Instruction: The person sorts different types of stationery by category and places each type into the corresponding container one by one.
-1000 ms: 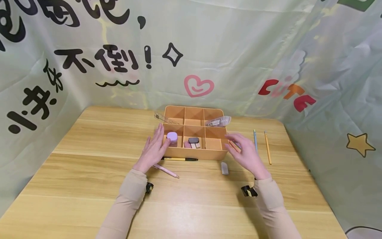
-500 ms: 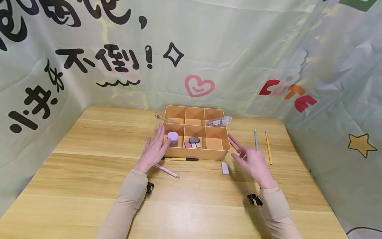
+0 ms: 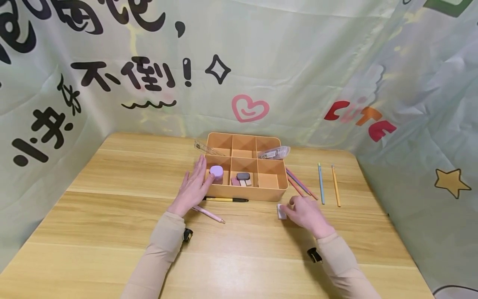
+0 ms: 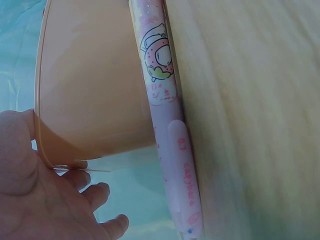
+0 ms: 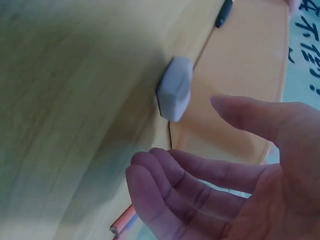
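An orange six-compartment organizer [image 3: 246,193] stands near the back of the table. My left hand [image 3: 188,191] holds its left wall, thumb over the rim and fingers along the outside. In the left wrist view, a pink pen [image 4: 162,105] lies beside the organizer's corner. My right hand [image 3: 306,216] reaches over the table at a whitish eraser [image 3: 281,212]. From the right wrist view, the thumb and loosely bent fingers stand apart, with a gap to the eraser [image 5: 175,90].
A lidded purple jar [image 3: 216,172] and several erasers [image 3: 243,176] occupy front compartments. A purple packet [image 3: 274,153] and a clear strip [image 3: 207,148] lie across back compartments. A black-and-yellow pen [image 3: 225,199] lies in front; colored pencils [image 3: 302,182], blue [image 3: 321,185] and yellow-orange [image 3: 336,187], lie right.
My right hand has moved from the organizer's right side down to the eraser, leaving the reddish and purple pencils lying beside the organizer. My left hand keeps its place.
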